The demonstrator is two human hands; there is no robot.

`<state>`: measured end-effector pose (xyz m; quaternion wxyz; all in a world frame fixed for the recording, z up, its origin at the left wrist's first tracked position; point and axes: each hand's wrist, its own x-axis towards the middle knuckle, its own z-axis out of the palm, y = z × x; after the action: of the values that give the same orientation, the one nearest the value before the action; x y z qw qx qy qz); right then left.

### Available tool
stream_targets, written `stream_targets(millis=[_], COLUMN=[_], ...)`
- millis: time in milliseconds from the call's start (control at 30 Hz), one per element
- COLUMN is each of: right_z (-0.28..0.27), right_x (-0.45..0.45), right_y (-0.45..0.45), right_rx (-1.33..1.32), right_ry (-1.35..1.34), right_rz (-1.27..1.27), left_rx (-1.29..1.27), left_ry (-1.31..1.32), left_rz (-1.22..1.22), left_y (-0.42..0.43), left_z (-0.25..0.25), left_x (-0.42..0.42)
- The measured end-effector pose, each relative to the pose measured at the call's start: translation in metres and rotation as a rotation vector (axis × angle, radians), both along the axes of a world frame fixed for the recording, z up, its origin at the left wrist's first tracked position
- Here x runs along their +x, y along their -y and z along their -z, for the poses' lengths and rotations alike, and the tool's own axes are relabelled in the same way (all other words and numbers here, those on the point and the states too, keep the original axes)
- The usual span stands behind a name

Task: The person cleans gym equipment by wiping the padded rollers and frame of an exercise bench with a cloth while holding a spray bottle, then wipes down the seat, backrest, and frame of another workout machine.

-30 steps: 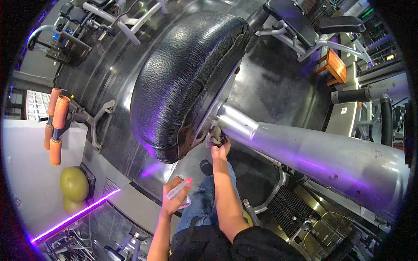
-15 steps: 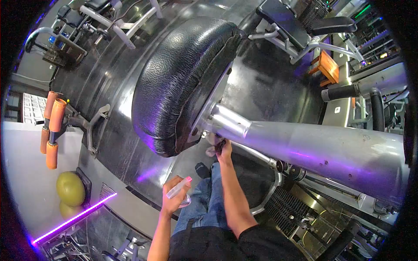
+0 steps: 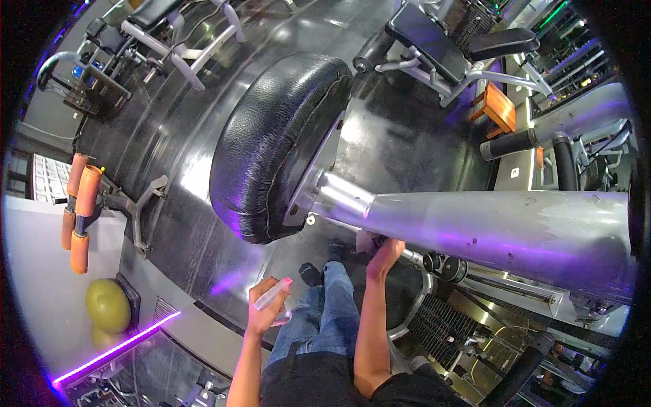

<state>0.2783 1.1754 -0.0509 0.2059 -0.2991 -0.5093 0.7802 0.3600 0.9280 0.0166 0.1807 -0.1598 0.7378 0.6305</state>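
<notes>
My left hand [image 3: 263,306] is wrapped round a clear spray bottle [image 3: 272,295] with a pinkish-red nozzle tip, held in front of my jeans. My right hand [image 3: 386,258] is closed on a greyish cloth [image 3: 367,241] at the underside of a thick silver metal tube [image 3: 475,214]. Part of the cloth and my fingertips are hidden behind the tube. At the tube's end sits a black padded seat [image 3: 274,142] with a wrinkled leather-like cover, beyond both hands.
An adjustable bench [image 3: 427,41] and a small wooden stool [image 3: 497,108] stand at the back right. At the left are orange foam rollers [image 3: 86,193] on a frame and a green ball [image 3: 107,305]. My feet [image 3: 311,274] are on the dark floor below the tube.
My right hand has moved right along the tube's underside with the cloth, away from the padded seat. My left hand still holds the spray bottle, nearly in place. The view has shifted slightly.
</notes>
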Motion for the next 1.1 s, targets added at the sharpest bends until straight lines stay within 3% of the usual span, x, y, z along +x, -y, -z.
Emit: stream_targets(millis=[67, 200, 267, 333, 400, 467, 500, 533, 567, 600, 667, 733, 900, 1033, 1067, 1100], right_z=[-0.004, 0.047, 0.048, 0.077, 0.115, 0.180, 0.190, 0.174, 0.156, 0.120, 0.040, -0.034, -0.043, 0.043, 0.089, 0.148], right_x=[0.000, -0.011, -0.019, -0.029, -0.032, -0.044, -0.053, -0.063, -0.059, -0.057, -0.056, -0.035, -0.024, -0.032, -0.031, -0.025], right_y=[0.005, 0.045, 0.068, 0.086, 0.101, 0.110, 0.106, 0.099, 0.094, 0.087, 0.074, 0.065, 0.050, 0.051, 0.048, 0.039], right_rx=[0.044, 0.176, -0.095, -0.372, -0.434, -0.966, -1.042, -1.118, -0.860, -0.861, -1.111, -1.150, -1.019, -1.031, -1.047, -1.210], right_ry=[-0.031, -0.030, 0.176, 0.192, 0.306, -0.105, -0.127, -0.148, -0.069, -0.076, 0.129, 0.044, 0.086, 0.112, 0.149, -0.056], right_rz=[0.079, 0.367, 0.448, 0.407, 0.344, 0.022, 0.042, 0.061, 0.040, 0.036, 0.199, 0.255, 0.200, 0.159, 0.137, -0.049], left_rx=[0.009, -0.003, 0.000, 0.003, -0.025, -0.025, -0.026, -0.032, -0.036, -0.038, -0.050, -0.066, -0.029, -0.009, -0.014, -0.020], left_ry=[0.019, 0.001, 0.003, -0.003, -0.010, -0.043, -0.072, -0.079, -0.075, -0.076, -0.081, -0.074, -0.073, -0.114, -0.133, -0.155], left_rz=[0.004, 0.034, 0.025, 0.019, 0.044, 0.053, 0.062, 0.060, 0.055, 0.051, 0.038, 0.024, -0.012, 0.002, 0.009, 0.017], left_y=[-0.002, -0.008, -0.014, -0.016, -0.015, -0.015, -0.014, -0.012, -0.010, -0.009, -0.002, 0.005, 0.010, 0.012, 0.010, 0.008], left_z=[-0.001, 0.001, -0.008, -0.009, -0.004, -0.006, -0.008, -0.011, -0.014, -0.016, -0.019, -0.023, -0.031, -0.024, -0.027, -0.029], left_x=[-0.003, -0.008, -0.010, -0.010, -0.007, -0.005, -0.006, -0.005, -0.003, -0.002, 0.001, 0.002, 0.003, 0.001, -0.002, -0.006])
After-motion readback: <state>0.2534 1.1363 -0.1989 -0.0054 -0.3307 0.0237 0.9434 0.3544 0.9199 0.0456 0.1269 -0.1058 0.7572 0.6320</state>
